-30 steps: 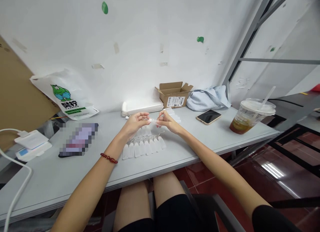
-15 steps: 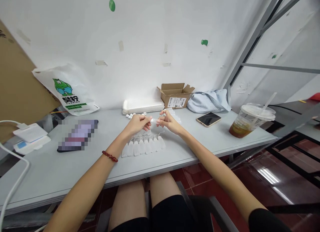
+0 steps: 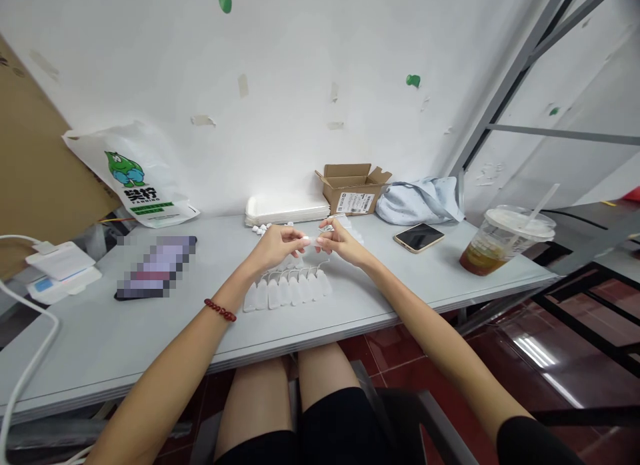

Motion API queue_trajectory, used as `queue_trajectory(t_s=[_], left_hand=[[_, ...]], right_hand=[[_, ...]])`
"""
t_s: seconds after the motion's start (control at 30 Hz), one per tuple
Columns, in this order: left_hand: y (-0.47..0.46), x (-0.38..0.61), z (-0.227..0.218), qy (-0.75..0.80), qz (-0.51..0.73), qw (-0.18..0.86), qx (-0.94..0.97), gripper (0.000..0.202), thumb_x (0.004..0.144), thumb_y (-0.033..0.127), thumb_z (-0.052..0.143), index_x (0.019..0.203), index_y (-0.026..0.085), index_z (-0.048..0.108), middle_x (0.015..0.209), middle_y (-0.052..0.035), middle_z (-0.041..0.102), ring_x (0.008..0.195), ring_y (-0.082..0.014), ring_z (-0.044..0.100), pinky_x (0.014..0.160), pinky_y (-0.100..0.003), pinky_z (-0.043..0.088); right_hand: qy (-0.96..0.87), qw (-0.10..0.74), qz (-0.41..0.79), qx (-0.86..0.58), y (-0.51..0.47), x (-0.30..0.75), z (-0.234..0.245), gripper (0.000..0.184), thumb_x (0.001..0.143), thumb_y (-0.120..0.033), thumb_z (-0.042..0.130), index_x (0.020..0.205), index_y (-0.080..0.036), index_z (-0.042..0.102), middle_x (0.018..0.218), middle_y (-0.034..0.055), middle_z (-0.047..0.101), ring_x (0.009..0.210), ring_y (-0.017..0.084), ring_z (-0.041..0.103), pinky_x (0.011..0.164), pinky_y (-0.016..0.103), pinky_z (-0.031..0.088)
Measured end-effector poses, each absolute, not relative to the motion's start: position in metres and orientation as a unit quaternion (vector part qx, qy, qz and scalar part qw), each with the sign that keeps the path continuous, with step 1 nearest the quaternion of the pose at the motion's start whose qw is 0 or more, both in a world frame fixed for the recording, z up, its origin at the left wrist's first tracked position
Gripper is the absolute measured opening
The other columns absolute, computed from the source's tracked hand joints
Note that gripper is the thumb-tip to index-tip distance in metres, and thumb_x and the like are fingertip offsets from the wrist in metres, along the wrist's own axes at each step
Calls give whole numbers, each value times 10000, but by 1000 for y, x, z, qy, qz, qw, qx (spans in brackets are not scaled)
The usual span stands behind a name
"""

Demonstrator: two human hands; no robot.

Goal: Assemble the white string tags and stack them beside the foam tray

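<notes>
My left hand (image 3: 281,245) and my right hand (image 3: 343,243) meet above the table, thumbs and fingertips closed from both sides on a small translucent white plastic piece (image 3: 313,241). My fingers cover most of it, so its exact kind is hidden. In front of my hands lies a row of several flat, translucent white pieces (image 3: 285,292) with rounded ends and thin, pale curved strands at their far side. Behind my left hand is a group of small white cap-like bits (image 3: 261,229). More clear pieces (image 3: 356,233) lie behind my right hand.
A stack of white trays (image 3: 287,209) and an open cardboard box (image 3: 353,188) stand against the wall, beside a light blue cloth bag (image 3: 420,199). To the right are a phone (image 3: 419,237) and a drink cup (image 3: 505,241). A blurred-out device (image 3: 157,268) and a plastic bag (image 3: 137,175) lie left.
My hands have drawn slightly closer together, and the small gap between the fingertips has narrowed around the white piece. The view has shifted a little; the row of pieces lies as before.
</notes>
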State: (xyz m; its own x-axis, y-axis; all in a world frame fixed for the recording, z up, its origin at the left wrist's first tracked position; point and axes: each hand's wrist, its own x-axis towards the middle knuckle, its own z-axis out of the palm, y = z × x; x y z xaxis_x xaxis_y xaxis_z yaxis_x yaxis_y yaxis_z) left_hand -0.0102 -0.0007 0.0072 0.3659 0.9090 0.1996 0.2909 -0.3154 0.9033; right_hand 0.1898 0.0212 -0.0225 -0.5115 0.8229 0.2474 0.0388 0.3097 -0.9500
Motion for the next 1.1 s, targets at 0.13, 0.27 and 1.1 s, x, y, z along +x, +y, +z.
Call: queue_trajectory(t_s=[0.13,0.27,1.1], left_hand=[[1,-10,6,414,394,379,728,295,716,428,681,778,139,695,711,-46,663,699,-166,620,599,-275,524],[4,-9,1,430,391,344,737,336,770,463,601,714,139,668,659,-45,646,630,-154,610,539,-254,498],[-6,-5,9,411,357,407,734,362,767,497,619,688,144,638,683,-44,632,621,-141,589,576,-274,507]], right_hand=[[-700,403,508,-299,21,190,-21,431,785,-450,613,1006,-224,321,665,-42,598,576,112,461,579,262,335],[-700,395,517,-294,21,189,-21,436,784,-470,617,997,-225,325,661,-43,599,551,102,435,571,260,331],[-617,386,620,-295,9,185,-10,381,774,-485,637,893,-246,366,586,-93,341,501,78,394,429,176,200]])
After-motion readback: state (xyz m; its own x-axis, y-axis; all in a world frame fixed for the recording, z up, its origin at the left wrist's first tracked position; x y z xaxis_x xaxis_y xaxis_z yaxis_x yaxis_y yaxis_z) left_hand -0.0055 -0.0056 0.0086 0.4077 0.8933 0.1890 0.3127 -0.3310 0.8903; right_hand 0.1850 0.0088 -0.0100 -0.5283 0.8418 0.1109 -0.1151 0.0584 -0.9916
